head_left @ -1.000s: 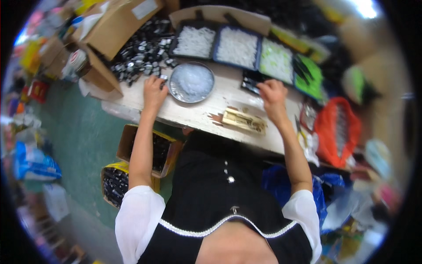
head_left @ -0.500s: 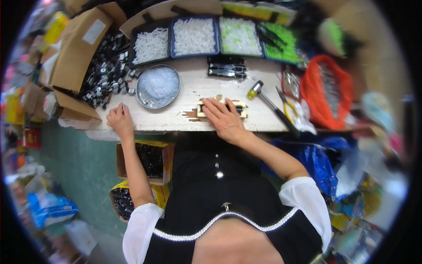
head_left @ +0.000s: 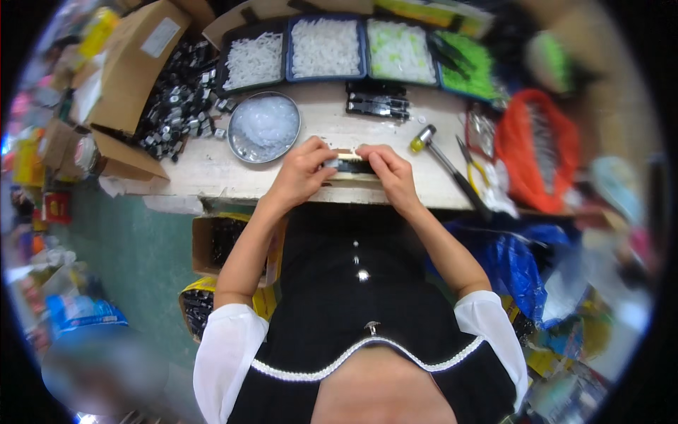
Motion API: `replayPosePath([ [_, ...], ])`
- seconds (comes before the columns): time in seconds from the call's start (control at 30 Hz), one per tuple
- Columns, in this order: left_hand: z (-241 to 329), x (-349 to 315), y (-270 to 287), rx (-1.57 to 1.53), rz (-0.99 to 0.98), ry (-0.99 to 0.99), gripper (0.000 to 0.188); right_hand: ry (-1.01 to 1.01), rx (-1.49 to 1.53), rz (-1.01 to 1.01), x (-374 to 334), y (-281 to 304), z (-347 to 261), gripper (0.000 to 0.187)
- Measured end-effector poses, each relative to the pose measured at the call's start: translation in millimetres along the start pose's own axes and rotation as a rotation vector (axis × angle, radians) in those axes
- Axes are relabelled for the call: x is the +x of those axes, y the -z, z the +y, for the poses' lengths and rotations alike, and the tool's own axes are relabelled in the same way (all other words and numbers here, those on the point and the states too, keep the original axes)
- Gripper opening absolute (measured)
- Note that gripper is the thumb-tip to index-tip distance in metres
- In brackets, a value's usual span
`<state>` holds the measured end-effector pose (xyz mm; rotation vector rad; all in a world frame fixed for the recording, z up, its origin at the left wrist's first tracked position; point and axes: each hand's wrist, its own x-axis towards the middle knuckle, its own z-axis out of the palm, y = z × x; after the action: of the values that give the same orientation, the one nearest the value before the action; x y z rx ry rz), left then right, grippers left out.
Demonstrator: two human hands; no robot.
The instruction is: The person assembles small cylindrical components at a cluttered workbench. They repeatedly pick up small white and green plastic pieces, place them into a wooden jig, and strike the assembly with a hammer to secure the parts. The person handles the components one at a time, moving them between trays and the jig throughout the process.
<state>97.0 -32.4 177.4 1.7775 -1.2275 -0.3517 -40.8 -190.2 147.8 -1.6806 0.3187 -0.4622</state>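
Observation:
At the bench's front edge a cream block-like holder (head_left: 348,178) carries a dark, shiny piece (head_left: 355,167). My left hand (head_left: 304,173) is closed at the holder's left end, thumb and fingertips pinched at a small greyish part (head_left: 331,164) that they mostly cover. Around the right end, my right hand (head_left: 395,178) is closed, its thumb and bent fingers gripping the holder. Just behind my left hand stands a round metal bowl (head_left: 233,145) of small translucent pieces. Several black shiny parts (head_left: 378,104) lie in a stack farther back.
Trays of white pieces (head_left: 325,49) and green pieces (head_left: 466,67) line the back. Black-and-silver parts (head_left: 176,106) spill from a cardboard box (head_left: 134,63) at left. On the right are a hammer (head_left: 452,169), yellow-handled pliers (head_left: 474,169) and a red bag (head_left: 512,148).
My left hand has moved right, from beside the pile of parts to the holder. My right hand has shifted from lying over the holder to gripping its right end.

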Motion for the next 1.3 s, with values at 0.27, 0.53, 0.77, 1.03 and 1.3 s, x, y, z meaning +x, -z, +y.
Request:
replayPosePath([
  [0.27,-14.9,20.2,-17.9,0.027,-0.214,0.044,0.023,0.206,-0.233,-0.001,1.8,-1.0,2.4,0.014],
  [0.53,-16.1,14.1,-14.4,-0.148,-0.187,0.221,0.025,0.339,-0.358,-0.029,3.0,-0.8,2.9,0.010],
  [0.77,-22.4,10.4,2.2,-0.125,0.038,0.042,0.018,0.349,-0.362,0.005,3.0,2.3,3.2,0.011],
  [1.03,-34.9,-26.5,38.4,-0.730,0.348,0.346,0.022,0.497,-0.812,-0.144,-3.6,27.8,-2.5,0.016],
  [1.3,-22.1,-35.3,11.7,-0.836,0.311,0.296,0.022,0.651,-0.873,-0.120,3.0,24.0,11.4,0.011],
])
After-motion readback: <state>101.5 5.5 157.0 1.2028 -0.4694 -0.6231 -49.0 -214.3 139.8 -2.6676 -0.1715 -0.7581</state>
